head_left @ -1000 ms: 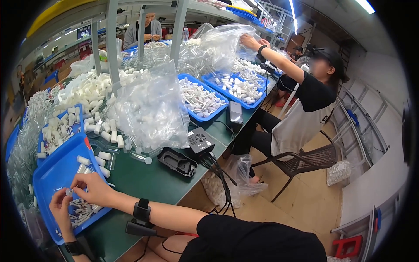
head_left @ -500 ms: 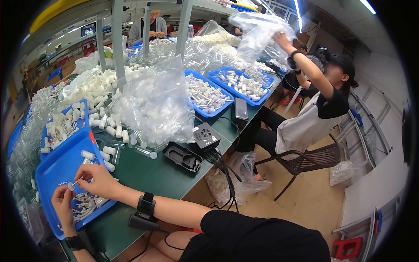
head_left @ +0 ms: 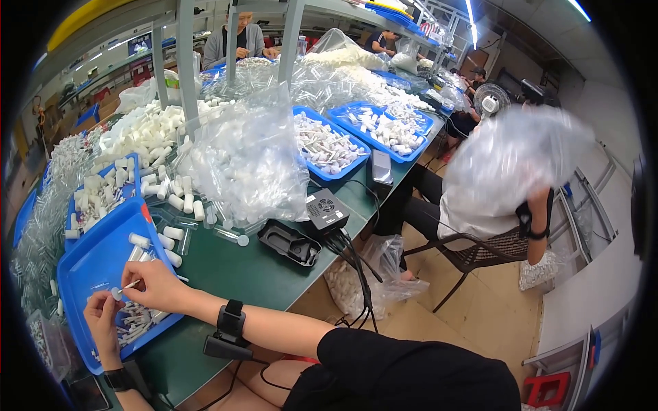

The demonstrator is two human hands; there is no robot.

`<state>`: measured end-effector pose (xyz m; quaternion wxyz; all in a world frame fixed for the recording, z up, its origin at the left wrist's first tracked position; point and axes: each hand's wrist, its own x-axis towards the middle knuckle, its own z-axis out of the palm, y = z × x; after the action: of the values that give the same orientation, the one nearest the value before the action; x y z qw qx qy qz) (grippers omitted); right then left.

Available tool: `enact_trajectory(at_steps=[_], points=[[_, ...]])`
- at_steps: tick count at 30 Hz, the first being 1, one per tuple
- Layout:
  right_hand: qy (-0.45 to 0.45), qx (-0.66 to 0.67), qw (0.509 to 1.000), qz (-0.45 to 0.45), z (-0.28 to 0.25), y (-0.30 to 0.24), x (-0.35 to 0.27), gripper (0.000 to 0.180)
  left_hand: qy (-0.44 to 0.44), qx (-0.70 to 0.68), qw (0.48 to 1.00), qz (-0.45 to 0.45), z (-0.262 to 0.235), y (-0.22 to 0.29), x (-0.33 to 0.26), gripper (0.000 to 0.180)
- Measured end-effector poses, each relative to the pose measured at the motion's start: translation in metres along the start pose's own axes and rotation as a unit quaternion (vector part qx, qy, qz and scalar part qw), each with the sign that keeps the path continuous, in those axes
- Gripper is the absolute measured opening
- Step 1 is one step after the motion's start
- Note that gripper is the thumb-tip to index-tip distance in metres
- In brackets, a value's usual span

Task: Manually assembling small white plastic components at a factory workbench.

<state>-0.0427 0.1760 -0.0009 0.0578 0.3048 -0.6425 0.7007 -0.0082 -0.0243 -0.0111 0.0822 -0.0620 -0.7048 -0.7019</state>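
Note:
My left hand (head_left: 103, 320) is closed, pinching a small round translucent cap (head_left: 116, 294) between thumb and fingertips. Just beside it, my right hand (head_left: 159, 285) pinches a thin white stick (head_left: 131, 284) whose tip points at the cap; whether the two touch is too small to tell. Both hands are over a blue tray (head_left: 86, 264). Under them in the tray lies a heap of short white sticks (head_left: 136, 325), and further up, a few white foam-like cylinders (head_left: 139, 240).
Beyond my tray are another blue tray (head_left: 135, 164), a big clear bag of white pieces (head_left: 240, 161) and heaps of clear tubes (head_left: 329, 85). A black plastic holder (head_left: 288, 242) and a cabled black box (head_left: 325, 210) sit on the green table (head_left: 212, 270). A co-worker sits at right.
My hands stay nearly in place, still pinching the cap and stick. The co-worker at right has swung a large clear plastic bag down from overhead to in front of the upper body.

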Motion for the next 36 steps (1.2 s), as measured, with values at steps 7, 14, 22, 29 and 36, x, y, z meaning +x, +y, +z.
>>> enact_trajectory(at_steps=[7,14,22,29,36], points=[[-0.001,0.012,1.0,-0.021,-0.002,0.001,0.0,0.012,-0.008,-0.014,1.0,0.003,0.005,0.002,0.003,0.01],[-0.003,0.034,0.999,-0.004,-0.002,-0.002,-0.001,0.012,0.003,-0.029,1.0,-0.001,0.003,0.001,0.002,0.009],[-0.028,0.054,0.998,0.03,-0.006,-0.009,0.0,0.011,-0.002,-0.064,0.998,0.001,0.008,0.008,0.0,0.009],[-0.025,0.066,0.997,0.038,-0.008,-0.013,0.001,0.01,0.0,-0.075,0.997,-0.009,0.009,0.01,0.001,0.009],[-0.002,0.105,0.993,0.044,-0.008,-0.01,0.002,0.01,0.031,-0.098,0.995,-0.009,-0.001,0.003,0.0,0.01]])
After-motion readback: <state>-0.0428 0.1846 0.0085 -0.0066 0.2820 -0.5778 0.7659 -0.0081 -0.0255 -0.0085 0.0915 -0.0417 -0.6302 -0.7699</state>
